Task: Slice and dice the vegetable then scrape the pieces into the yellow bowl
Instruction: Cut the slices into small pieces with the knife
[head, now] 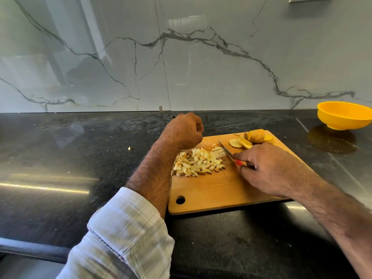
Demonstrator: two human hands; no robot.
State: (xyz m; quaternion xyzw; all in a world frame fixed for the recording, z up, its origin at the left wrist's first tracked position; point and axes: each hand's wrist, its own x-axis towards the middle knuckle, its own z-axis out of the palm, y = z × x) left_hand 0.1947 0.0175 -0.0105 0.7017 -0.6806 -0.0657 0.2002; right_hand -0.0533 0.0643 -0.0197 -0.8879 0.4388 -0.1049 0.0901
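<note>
- A person's right hand [269,168] grips a red-handled knife [229,154], its blade angled toward the board's far left.
- Left hand [186,129] hovers clenched, holding nothing visible.
- Diced pieces [198,163] heap on the wooden cutting board [211,190]; uncut slices [248,138] lie at its far edge.
- The yellow bowl [344,115] sits well apart, far right.

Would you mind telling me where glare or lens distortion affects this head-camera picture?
Head view: bright streaks of glare lie on the dark countertop at left; the marble wall mirrors soft window light; wide-angle bending curves the counter's back edge; the cutting board and diced pieces stay sharp.
</note>
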